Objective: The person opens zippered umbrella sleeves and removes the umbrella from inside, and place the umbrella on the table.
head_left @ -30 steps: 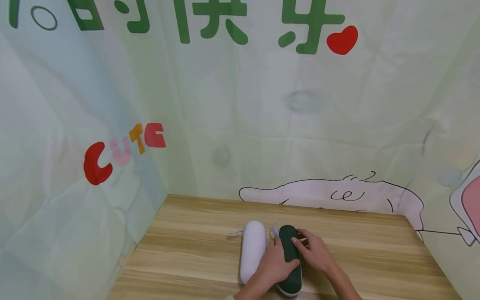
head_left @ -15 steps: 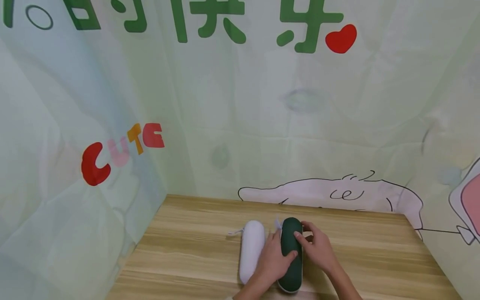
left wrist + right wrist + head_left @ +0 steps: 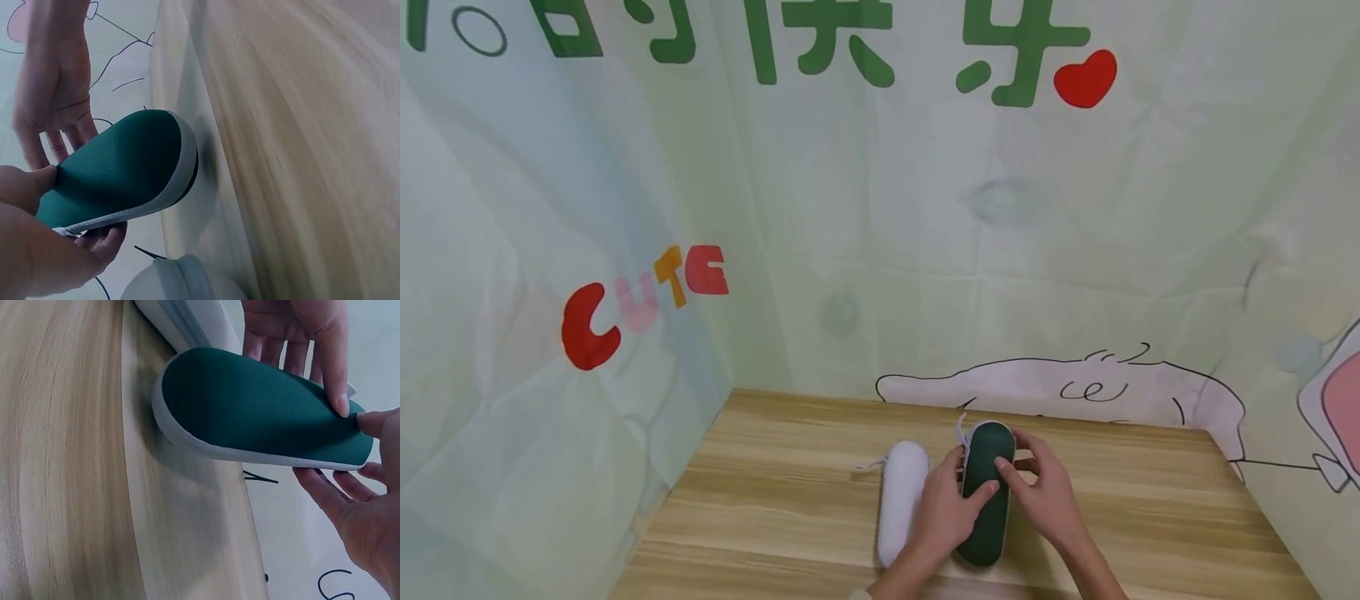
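Note:
Both hands hold a long, rounded dark green glasses case (image 3: 988, 496) with a pale edge band. My left hand (image 3: 946, 508) grips its left side, thumb on the green top and fingers along the edge. At the far right end, my right hand (image 3: 1047, 492) pinches it between thumb and fingers. The case is tilted, its far end raised off the table; whether the near end (image 3: 181, 400) touches the wood cannot be told. A light strap (image 3: 961, 429) sticks out at its far left. A white case (image 3: 902, 504) of similar shape lies just left of my left hand.
The wood-grain table (image 3: 775, 500) reaches back to a printed cloth backdrop (image 3: 850, 250) at the rear and sides. A thin strap (image 3: 871, 464) extends left from the white case onto the table.
The green case has moved away from me and slightly right, its far end rising, with both hands going along. The white case has stayed in place.

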{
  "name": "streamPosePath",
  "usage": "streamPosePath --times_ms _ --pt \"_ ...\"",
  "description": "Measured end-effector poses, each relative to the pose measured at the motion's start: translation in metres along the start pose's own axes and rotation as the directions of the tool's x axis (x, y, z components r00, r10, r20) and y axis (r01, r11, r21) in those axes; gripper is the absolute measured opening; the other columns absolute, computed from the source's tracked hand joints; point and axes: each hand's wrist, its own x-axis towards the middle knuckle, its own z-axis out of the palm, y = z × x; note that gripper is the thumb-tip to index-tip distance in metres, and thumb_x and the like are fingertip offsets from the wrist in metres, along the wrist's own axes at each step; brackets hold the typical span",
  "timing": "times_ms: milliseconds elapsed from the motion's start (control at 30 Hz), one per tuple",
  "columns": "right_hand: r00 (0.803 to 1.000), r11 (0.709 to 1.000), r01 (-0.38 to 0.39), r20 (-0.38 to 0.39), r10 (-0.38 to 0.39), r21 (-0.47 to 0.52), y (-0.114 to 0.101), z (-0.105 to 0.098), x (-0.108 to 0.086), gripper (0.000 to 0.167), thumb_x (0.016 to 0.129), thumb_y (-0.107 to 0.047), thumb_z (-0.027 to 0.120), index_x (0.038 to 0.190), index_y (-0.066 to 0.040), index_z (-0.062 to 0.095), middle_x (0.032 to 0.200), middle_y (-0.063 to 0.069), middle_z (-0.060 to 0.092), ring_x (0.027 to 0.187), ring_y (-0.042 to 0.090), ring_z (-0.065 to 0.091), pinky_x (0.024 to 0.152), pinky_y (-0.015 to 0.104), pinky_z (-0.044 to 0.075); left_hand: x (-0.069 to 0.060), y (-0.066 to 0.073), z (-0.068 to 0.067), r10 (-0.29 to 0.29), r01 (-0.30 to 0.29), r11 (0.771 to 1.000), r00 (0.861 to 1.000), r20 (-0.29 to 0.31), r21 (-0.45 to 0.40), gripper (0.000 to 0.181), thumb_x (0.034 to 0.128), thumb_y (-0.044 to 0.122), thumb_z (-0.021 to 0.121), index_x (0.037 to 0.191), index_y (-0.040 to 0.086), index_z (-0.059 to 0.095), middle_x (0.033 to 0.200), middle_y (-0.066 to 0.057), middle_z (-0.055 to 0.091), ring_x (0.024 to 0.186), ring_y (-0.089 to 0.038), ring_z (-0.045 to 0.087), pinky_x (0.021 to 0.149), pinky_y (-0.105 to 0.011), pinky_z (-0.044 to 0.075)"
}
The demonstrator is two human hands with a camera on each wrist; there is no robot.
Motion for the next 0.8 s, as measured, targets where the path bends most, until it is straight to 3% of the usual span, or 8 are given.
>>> streamPosePath --times_ms 100,233,467,800 --pt "0.999 1.000 0.018 -0.030 -0.018 -0.007 -0.0011 -0.0017 -0.0032 0.054 0.101 -0.018 0.075 0.148 0.000 0.055 0.129 0.019 0.063 0.097 0.030 0.073 0.081 0.039 0.061 -0.0001 0.0012 0.0006 -0.003 0.003 1.000 1.000 0.019 -0.007 0.071 0.0938 0.045 0.081 0.149 0.007 0.056 0.132 -0.017 0.070 0.116 -0.031 0.068 0.096 -0.055 0.056" --pt "0.997 0.999 0.029 -0.066 -0.030 -0.019 -0.0016 -0.0024 -0.0052 0.058 0.099 -0.020 0.078 0.149 -0.002 0.054 0.129 0.018 0.063 0.097 0.029 0.073 0.084 0.034 0.060 0.0005 0.0011 0.0004 0.018 -0.016 0.999 0.999 0.038 -0.036 0.070 0.0930 0.044 0.082 0.148 0.010 0.054 0.129 -0.019 0.071 0.115 -0.031 0.069 0.095 -0.055 0.056" --pt "0.992 0.999 0.012 -0.123 -0.006 0.045 -0.0056 -0.0024 -0.0074 0.057 0.096 -0.017 0.081 0.146 -0.004 0.057 0.127 0.015 0.063 0.097 0.032 0.071 0.067 0.027 0.059 0.0051 -0.0020 0.0006 0.061 -0.053 0.994 0.995 0.074 -0.099 0.069 0.0930 0.043 0.082 0.148 0.010 0.056 0.134 -0.015 0.068 0.119 -0.031 0.068 0.097 -0.050 0.057" --pt "0.989 0.992 -0.026 -0.139 0.043 0.125 -0.0072 0.0000 -0.0109 0.058 0.098 -0.017 0.079 0.148 -0.007 0.052 0.133 0.015 0.059 0.105 0.032 0.068 0.068 0.025 0.059 0.0082 -0.0054 -0.0056 0.078 -0.059 0.989 0.988 0.134 -0.138 0.078 0.0912 0.042 0.084 0.157 0.015 0.052 0.140 -0.013 0.065 0.116 -0.032 0.069 0.095 -0.048 0.057"
